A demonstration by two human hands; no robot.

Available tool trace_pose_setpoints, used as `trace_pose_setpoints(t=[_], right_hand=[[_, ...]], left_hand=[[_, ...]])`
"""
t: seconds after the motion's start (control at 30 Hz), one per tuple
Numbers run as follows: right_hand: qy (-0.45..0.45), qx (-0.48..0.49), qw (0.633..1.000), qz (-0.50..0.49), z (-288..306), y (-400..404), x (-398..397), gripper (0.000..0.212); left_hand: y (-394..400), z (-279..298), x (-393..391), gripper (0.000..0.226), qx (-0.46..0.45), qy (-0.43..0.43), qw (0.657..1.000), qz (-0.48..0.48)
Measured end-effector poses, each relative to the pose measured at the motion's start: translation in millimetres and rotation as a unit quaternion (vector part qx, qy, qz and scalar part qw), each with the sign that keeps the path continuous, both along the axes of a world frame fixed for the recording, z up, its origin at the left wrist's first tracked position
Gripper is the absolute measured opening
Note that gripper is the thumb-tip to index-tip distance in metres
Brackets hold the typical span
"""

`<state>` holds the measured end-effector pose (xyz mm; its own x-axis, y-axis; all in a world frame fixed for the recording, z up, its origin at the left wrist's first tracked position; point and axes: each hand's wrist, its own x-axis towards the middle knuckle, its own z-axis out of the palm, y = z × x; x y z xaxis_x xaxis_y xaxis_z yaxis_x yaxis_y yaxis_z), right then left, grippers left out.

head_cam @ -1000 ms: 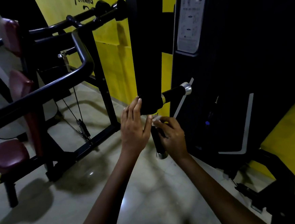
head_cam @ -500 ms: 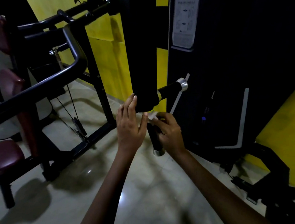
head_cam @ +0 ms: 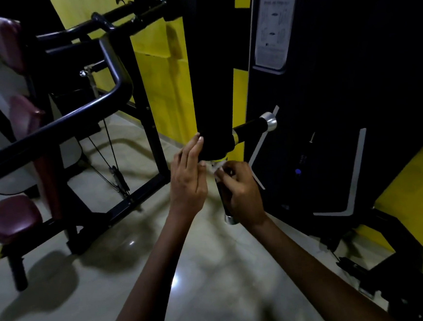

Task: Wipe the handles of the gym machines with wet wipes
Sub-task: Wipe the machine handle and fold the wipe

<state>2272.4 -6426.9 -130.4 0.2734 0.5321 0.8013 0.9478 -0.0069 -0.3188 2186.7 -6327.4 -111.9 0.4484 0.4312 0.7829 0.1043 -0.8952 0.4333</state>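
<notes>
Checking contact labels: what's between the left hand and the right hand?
In the head view, a small white wet wipe and the top of the downward handle lie between the left hand and right hand.

A single head-worn wide-angle camera looks forward and down along both forearms. It sits close, with the left hand (head_cam: 187, 181) and right hand (head_cam: 240, 188) near frame centre, machine column above them, floor below. No second view exists.

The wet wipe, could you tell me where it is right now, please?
In the head view, the wet wipe sits centre frame, pinched by the right hand at the top of the downward-pointing handle, beside the left hand.
</notes>
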Motion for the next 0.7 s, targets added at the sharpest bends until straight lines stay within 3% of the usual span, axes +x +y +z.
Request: trace_pose_setpoints(t=[0.2,0.37,0.5,0.6,0.7], right_hand=[[-0.043,-0.079,0.996,-0.005,-22,-19,-2,0.022],[-0.050,-0.018,0.998,-0.031,12,1,1,0.017],[-0.166,-0.072,0.983,0.011,-7,-5,8,0.025],[-0.092,-0.119,0.986,0.071,-31,-27,25,0.043],[-0.040,-0.100,0.992,0.070,-29,-29,35,0.030]], left_hand=[[5,3,-4,0.044,0.019,0.009,1.000,-0.008],[5,0,1,0.044,0.027,-0.003,1.000,-0.005],[5,-5,4,0.043,0.037,-0.008,0.999,0.001],[6,-5,5,0.043,0.043,-0.011,0.999,0.006],[6,-5,7,0.042,0.041,-0.022,0.999,0.007]])
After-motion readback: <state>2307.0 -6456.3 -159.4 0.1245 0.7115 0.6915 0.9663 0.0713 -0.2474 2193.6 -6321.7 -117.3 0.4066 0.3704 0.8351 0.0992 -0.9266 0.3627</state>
